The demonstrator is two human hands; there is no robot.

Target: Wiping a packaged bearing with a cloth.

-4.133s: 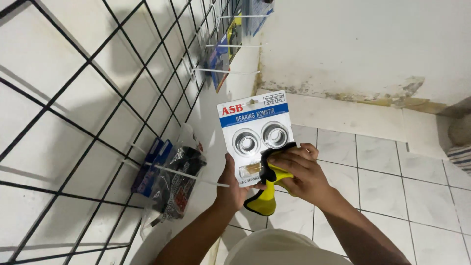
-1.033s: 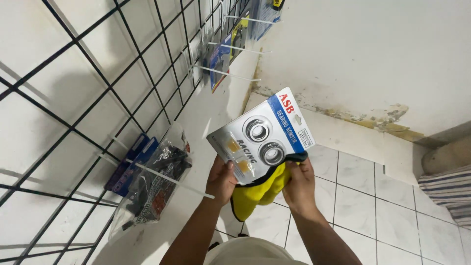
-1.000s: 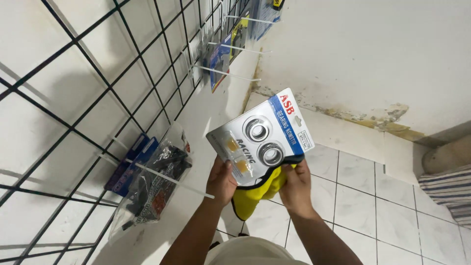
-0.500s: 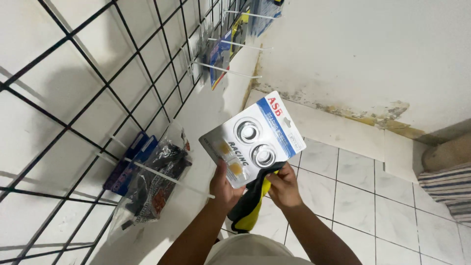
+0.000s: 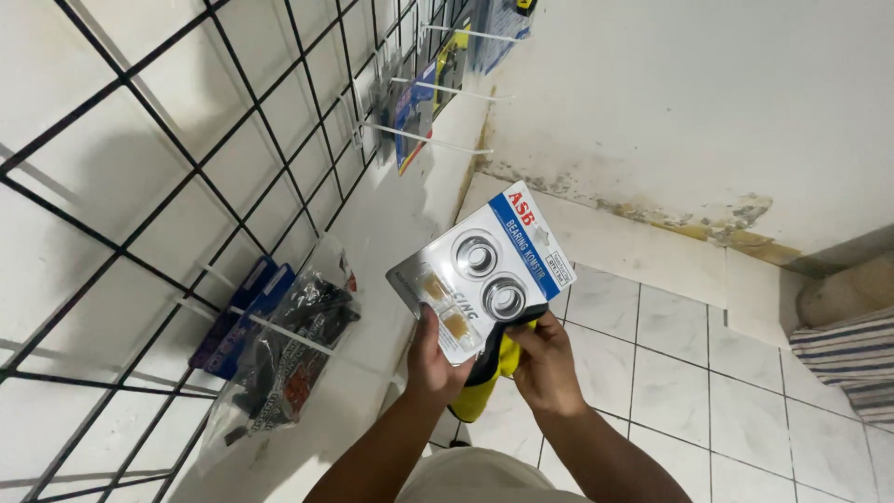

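- Blister pack [image 5: 482, 270] with two round metal bearings under clear plastic sits in the middle of the view, held up over the tiled floor and tilted so that its top points up and to the right.
- At the far left, a black wire grid [image 5: 168, 177] stands against the white wall, with white pegs sticking out of it.
- On a lower peg hang two dark blue packets [image 5: 233, 312], and just to their right a clear plastic bag of dark parts [image 5: 284, 359], which touches them.
- Higher up the grid, more carded goods [image 5: 424, 98] hang on pegs, too small to tell apart.
- Left hand [image 5: 433, 359] grips the lower left corner of the blister pack, thumb on the front of the card and fingers behind it.
- Yellow and black cloth [image 5: 489, 382] hangs below the pack, between the two hands, and is pressed against the pack's lower edge.
- Right hand [image 5: 545, 363] is closed on the cloth and on the bottom right corner of the pack, its fingers curled in against both.
- White floor tiles [image 5: 708, 373] with dark grout lie under the hands and run to the right.
- Stained white wall [image 5: 670, 121] rises behind the pack, its base marked with brown patches.
- Striped fabric [image 5: 852, 349] in blue and white lies at the far right edge, well apart from the hands.
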